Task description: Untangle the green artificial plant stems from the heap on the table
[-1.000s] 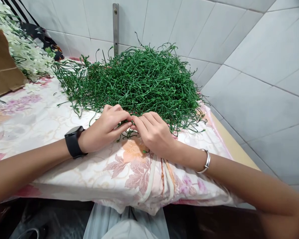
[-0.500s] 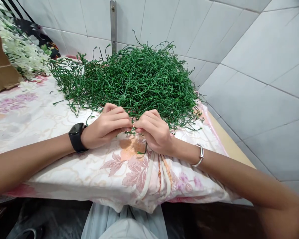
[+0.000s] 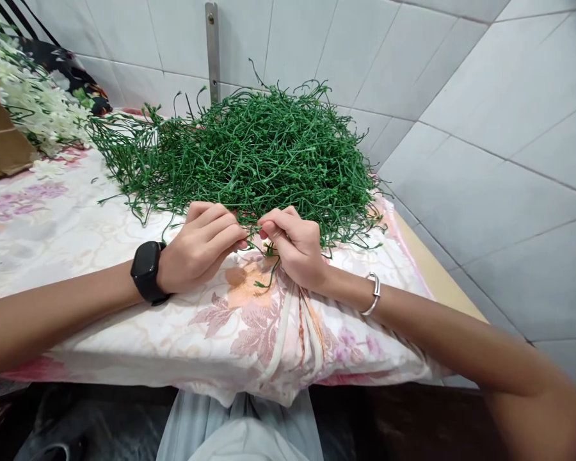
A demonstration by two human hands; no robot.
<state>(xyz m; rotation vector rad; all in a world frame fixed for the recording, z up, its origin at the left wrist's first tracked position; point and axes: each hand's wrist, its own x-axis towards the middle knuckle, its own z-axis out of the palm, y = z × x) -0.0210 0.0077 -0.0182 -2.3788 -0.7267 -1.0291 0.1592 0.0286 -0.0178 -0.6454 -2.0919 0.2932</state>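
A large heap of thin green artificial stems (image 3: 269, 153) lies on the cloth-covered table, just beyond both hands. My left hand (image 3: 201, 246), with a black watch on its wrist, is closed in a pinch on a green stem. Close to its right, my right hand (image 3: 295, 246), wearing a silver bangle, is closed with fingers curled round green stems. A forked stem (image 3: 272, 274) with small leafy tips hangs below my right fingers over the cloth. A small gap separates the fingertips of the two hands.
White artificial flowers (image 3: 48, 109) and a brown cardboard piece (image 3: 2, 144) are at the far left. The floral tablecloth (image 3: 100, 237) is bunched at the front edge. A tiled wall (image 3: 374, 64) with a metal strip (image 3: 212, 51) stands behind the heap.
The fingertips, nearly touching before, have moved slightly apart. More of the stem below my right hand shows. The whole view has shifted a little.
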